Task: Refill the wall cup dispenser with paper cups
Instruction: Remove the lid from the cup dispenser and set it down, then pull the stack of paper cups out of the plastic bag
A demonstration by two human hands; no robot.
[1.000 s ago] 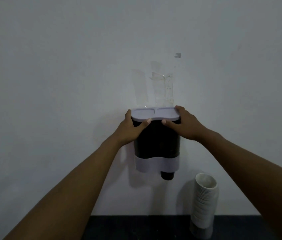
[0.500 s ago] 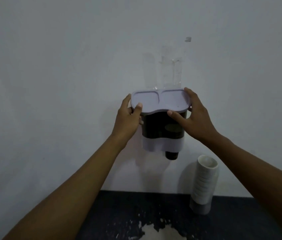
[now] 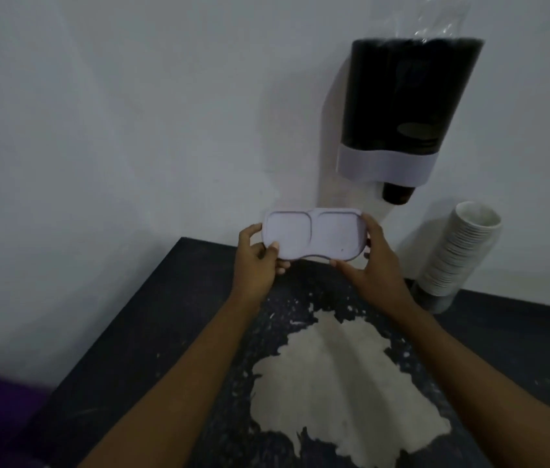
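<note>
Lilac plastic lid [image 3: 314,235], two shallow hollows in its top, sits mid-frame over the dark tabletop [image 3: 152,332], its ends pinched between the left hand [image 3: 256,261] and right hand [image 3: 373,265], fingers curled round its edges. Upper right, the black wall dispenser [image 3: 405,96] stands uncovered; its contents are too dark to judge. A stack of white paper cups [image 3: 459,255] leans against the wall at right.

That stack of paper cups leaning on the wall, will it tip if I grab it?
The stack of paper cups is tall, narrow and already tilted, so it probably topples easily. It likely feels light, and may bend or separate mid-stack unless held low.
</note>
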